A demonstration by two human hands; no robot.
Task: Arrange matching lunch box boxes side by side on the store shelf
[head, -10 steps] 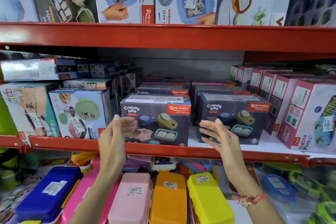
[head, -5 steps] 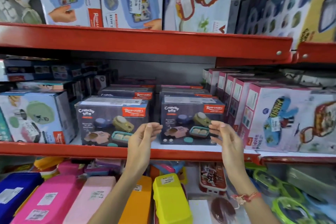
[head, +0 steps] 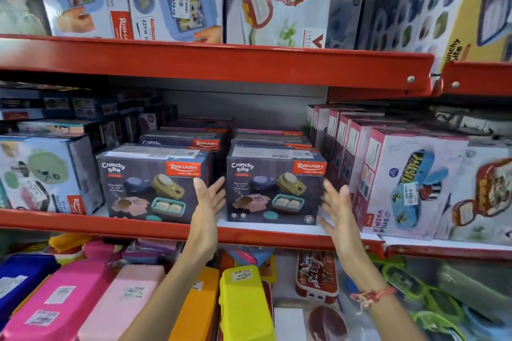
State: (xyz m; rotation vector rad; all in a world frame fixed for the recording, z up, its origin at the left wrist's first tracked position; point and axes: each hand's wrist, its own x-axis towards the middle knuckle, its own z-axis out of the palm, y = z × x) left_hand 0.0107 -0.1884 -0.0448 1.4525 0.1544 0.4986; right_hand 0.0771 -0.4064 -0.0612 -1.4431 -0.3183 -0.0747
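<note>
The red shelf holds two matching boxes, mid-frame. My hands are open, empty, either side of the right box. The left box still sits a gap away.

Your left hand is raised, fingers spread, in front of the gap between two matching dark Crunchy Bite boxes. Your right hand, also spread, flanks the right Crunchy Bite box at its right edge; whether either palm touches the cardboard is hard to tell. The left Crunchy Bite box stands just beside its twin on the red shelf, both fronts facing you. More of the same boxes sit behind them. Pink Kidzee Plus boxes line the right.
</note>
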